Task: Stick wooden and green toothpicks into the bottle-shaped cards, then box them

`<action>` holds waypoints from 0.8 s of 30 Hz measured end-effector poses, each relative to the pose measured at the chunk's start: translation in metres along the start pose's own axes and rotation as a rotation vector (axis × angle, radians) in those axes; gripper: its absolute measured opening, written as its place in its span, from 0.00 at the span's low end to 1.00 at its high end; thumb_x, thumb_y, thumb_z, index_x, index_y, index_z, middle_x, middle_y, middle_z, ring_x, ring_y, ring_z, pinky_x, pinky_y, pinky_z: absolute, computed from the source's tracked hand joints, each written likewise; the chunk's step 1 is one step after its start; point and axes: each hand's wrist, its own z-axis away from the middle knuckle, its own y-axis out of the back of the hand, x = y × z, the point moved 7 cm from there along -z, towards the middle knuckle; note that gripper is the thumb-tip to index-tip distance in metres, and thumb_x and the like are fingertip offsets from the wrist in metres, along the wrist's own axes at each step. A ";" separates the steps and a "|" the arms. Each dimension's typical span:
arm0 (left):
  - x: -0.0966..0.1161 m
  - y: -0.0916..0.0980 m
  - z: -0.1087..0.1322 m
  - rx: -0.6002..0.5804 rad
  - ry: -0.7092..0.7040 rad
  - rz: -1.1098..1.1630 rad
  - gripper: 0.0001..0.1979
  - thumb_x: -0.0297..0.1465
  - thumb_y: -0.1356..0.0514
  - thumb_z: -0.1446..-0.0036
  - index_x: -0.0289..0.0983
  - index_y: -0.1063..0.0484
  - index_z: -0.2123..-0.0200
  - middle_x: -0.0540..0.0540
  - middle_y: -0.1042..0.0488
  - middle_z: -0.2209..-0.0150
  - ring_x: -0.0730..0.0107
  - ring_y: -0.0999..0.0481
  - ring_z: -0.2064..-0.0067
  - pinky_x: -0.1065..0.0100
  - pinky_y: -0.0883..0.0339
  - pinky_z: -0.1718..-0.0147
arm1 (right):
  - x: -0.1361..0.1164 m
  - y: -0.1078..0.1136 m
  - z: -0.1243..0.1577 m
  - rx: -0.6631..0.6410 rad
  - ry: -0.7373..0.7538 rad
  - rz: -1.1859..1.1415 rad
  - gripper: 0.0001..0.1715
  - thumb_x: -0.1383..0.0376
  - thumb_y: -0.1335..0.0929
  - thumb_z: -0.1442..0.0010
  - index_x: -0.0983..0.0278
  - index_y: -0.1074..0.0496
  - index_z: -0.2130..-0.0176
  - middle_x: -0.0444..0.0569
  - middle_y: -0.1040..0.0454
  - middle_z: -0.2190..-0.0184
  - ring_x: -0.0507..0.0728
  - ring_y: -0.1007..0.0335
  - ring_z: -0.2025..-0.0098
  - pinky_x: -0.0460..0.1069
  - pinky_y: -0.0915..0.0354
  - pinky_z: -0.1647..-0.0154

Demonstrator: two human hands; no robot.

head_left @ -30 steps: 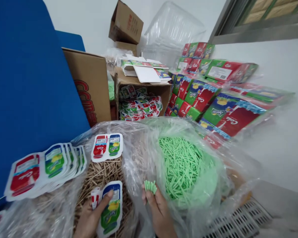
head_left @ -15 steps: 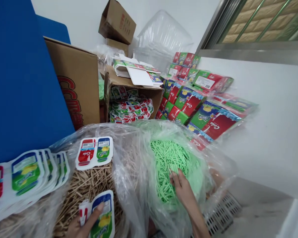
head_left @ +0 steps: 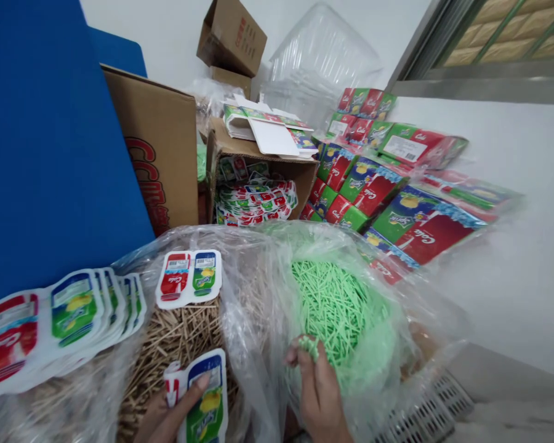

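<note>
My left hand point(head_left: 173, 412) grips a printed Cola and Sprite packet point(head_left: 208, 400), the thumb lying over its Sprite half. The Cola half is bent back and mostly hidden. My right hand point(head_left: 318, 387) is closed around a small bunch of short green sticks point(head_left: 309, 346), at the near left edge of a clear bag point(head_left: 373, 369) full of loose green sticks point(head_left: 335, 307). Below my left hand spreads a heap of brown sticks point(head_left: 180, 335) in clear plastic. Another packet point(head_left: 189, 278) rests flat on the far end of that heap.
At left, several packets point(head_left: 64, 320) overlap in a row beside a blue panel point(head_left: 50, 154). Behind the bags, an open carton point(head_left: 216, 144) holds many packets. Wrapped Cola and Sprite boxes point(head_left: 369, 184) are stacked against the wall. A grey plastic crate point(head_left: 420, 412) shows at lower right.
My right hand has drawn back toward me and left from the green heap, with a bunch of green sticks in its fingers. My left hand keeps its packet. The whole view has shifted slightly.
</note>
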 end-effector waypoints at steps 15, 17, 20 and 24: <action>0.032 0.009 0.021 -0.038 -0.641 -0.760 0.12 0.32 0.37 0.53 0.37 0.32 0.84 0.54 0.36 0.81 0.72 0.36 0.77 0.74 0.43 0.76 | 0.014 -0.098 0.027 -0.281 -0.394 -0.671 0.16 0.50 0.36 0.41 0.60 0.31 0.64 0.47 0.22 0.67 0.57 0.25 0.62 0.53 0.32 0.56; 0.035 0.002 0.022 -0.082 -0.737 -0.876 0.11 0.31 0.38 0.51 0.37 0.29 0.83 0.52 0.33 0.80 0.71 0.33 0.76 0.74 0.42 0.75 | 0.019 -0.102 0.029 -0.286 -0.523 -0.700 0.19 0.48 0.33 0.45 0.61 0.31 0.63 0.48 0.21 0.69 0.59 0.24 0.63 0.55 0.32 0.55; 0.036 -0.005 0.022 -0.121 -0.846 -1.012 0.08 0.31 0.39 0.48 0.37 0.24 0.78 0.50 0.28 0.78 0.69 0.29 0.75 0.73 0.39 0.74 | 0.020 -0.102 0.030 -0.304 -0.581 -0.651 0.23 0.47 0.33 0.46 0.62 0.29 0.62 0.51 0.20 0.68 0.60 0.25 0.60 0.57 0.34 0.52; 0.033 -0.013 0.022 -0.148 -0.925 -1.099 0.06 0.30 0.38 0.48 0.37 0.22 0.74 0.46 0.24 0.76 0.66 0.25 0.73 0.72 0.35 0.73 | 0.017 -0.104 0.028 -0.365 -0.500 -0.499 0.22 0.48 0.36 0.42 0.63 0.26 0.61 0.51 0.21 0.63 0.59 0.26 0.57 0.56 0.37 0.49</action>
